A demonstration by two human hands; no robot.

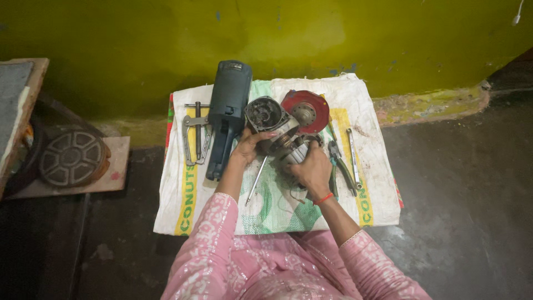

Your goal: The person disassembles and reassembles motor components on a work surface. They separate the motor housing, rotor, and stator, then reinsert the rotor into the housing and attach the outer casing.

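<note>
From my remote seat I cannot make out much of the motor part (288,151) at the middle of the sack: both hands cover it, and only a grey metal body with a shaft end toward ten o'clock shows between them. My left hand (249,146) wraps its fingers over the upper end of that part, gripping it. My right hand (312,169) is clamped over the lower end, knuckles up, a red thread at the wrist; what lies under the palm is hidden. Thin wires trail from beneath it toward six o'clock, too fine to follow.

The part sits just below a round grey housing (265,114) whose open mouth faces up, dark inside. Touching that housing at three o'clock is a red disc guard (305,110) with a pale hub.

Everything rests on a white woven sack (377,189) spread on the dark floor. At nine o'clock from the hands lies a dark blue-grey tool body (226,111), long and upright in the view, and just beyond it a steel gear puller (195,133). A screwdriver (255,182) lies slanted below my left wrist. At three o'clock are pliers (340,164) and a slim spanner (353,158), side by side. Far at nine o'clock, off the sack, a spoked metal wheel (72,156) rests on a board, partly in shadow.
</note>
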